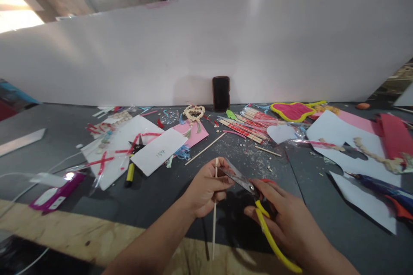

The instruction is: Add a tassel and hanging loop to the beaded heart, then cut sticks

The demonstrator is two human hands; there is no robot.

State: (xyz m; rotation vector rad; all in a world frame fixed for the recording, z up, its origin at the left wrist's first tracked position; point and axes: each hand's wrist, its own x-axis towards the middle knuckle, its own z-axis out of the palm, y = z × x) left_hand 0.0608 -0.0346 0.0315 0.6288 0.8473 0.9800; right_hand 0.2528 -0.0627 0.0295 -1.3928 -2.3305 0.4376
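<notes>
My left hand (pixel 206 189) is closed around a thin wooden stick (pixel 214 232), which stands nearly upright and sticks out below the fist. A pair of scissors (pixel 274 240) with yellow handles is in my right hand (pixel 287 215). Their blades reach left to the upper part of the stick, beside my left fingertips. Whether the blades touch the stick I cannot tell. Another thin stick (pixel 205 149) lies on the dark table beyond my left hand, and a short stick piece (pixel 267 151) rests further right among pale crumbs.
A phone (pixel 221 93) leans against the white partition (pixel 193 51). Packaged chopsticks (pixel 241 129) lie before it. Left are a white card (pixel 159 151), yellow-handled pliers (pixel 130 172) and a purple device (pixel 56 192). Cut paper (pixel 358 197) and a blue glue gun or similar tool (pixel 380 187) lie right.
</notes>
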